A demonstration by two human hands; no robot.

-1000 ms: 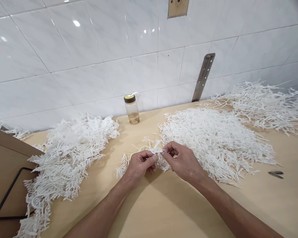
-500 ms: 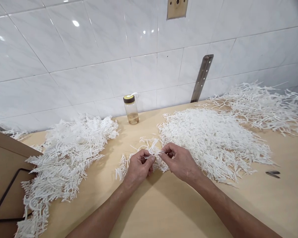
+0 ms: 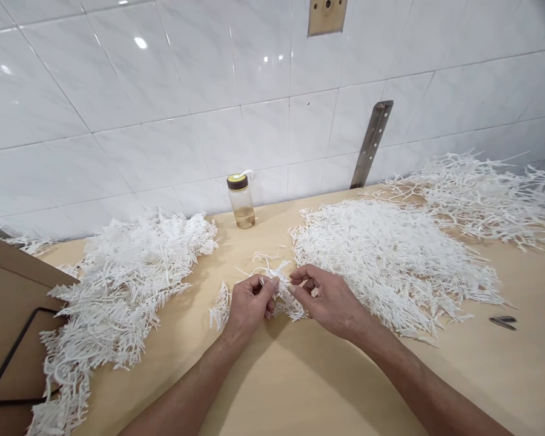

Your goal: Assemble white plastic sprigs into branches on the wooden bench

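Near the middle of the wooden table [image 3: 272, 375], my left hand [image 3: 251, 303] pinches a white branching plastic piece [image 3: 277, 269] between thumb and fingers. My right hand [image 3: 329, 298] is just to its right, thumb and forefinger close together at the piece's right side; whether they grip a strand is too small to tell. Under and beside both hands lies a small scatter of white pieces [image 3: 220, 306]. A large heap of white sprigs [image 3: 381, 260] lies right of my right hand, and another heap [image 3: 122, 290] lies to the left.
A lidded bottle [image 3: 242, 203] with some liquid stands by the tiled wall. Loose white branches [image 3: 485, 197] lie at the back right. Small dark snips [image 3: 502, 322] rest at the right. A brown box [image 3: 13, 339] is at the left, and a metal bracket [image 3: 371, 145] leans against the wall.
My right thumb and fingers have shifted slightly, with the fingers a little more raised. The white piece in my left hand has turned and sits lower. The view has moved slightly.
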